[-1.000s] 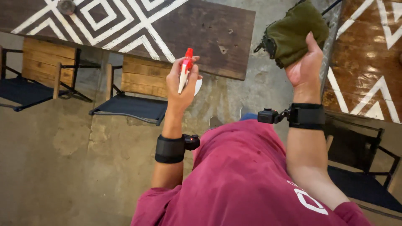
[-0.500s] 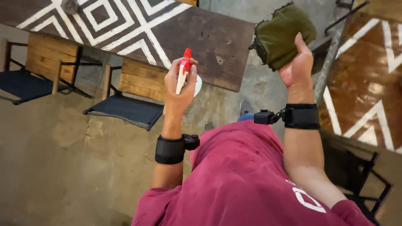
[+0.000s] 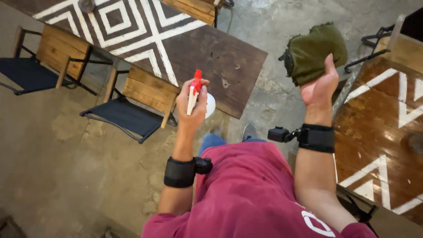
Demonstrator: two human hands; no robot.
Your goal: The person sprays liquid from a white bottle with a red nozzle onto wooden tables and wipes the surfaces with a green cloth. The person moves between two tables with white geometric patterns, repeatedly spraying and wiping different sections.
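Observation:
My left hand [image 3: 192, 110] is wrapped around a white spray bottle [image 3: 207, 104] with a red nozzle, held upright in front of me near the corner of a dark wooden table [image 3: 229, 61] painted with white diamond lines. My right hand [image 3: 320, 86] is raised and grips a folded olive-green cloth [image 3: 313, 52]. Black bands with small devices sit on both wrists. My maroon shirt fills the bottom of the view.
A wooden chair with a dark blue seat [image 3: 128, 110] stands just left of my left hand, another [image 3: 31, 66] farther left. A second painted wooden table [image 3: 383, 128] is at the right. The floor is bare concrete.
The view has shifted so the tables sit differently in frame. Both hands keep their hold, and the cloth hand has stayed raised at the right.

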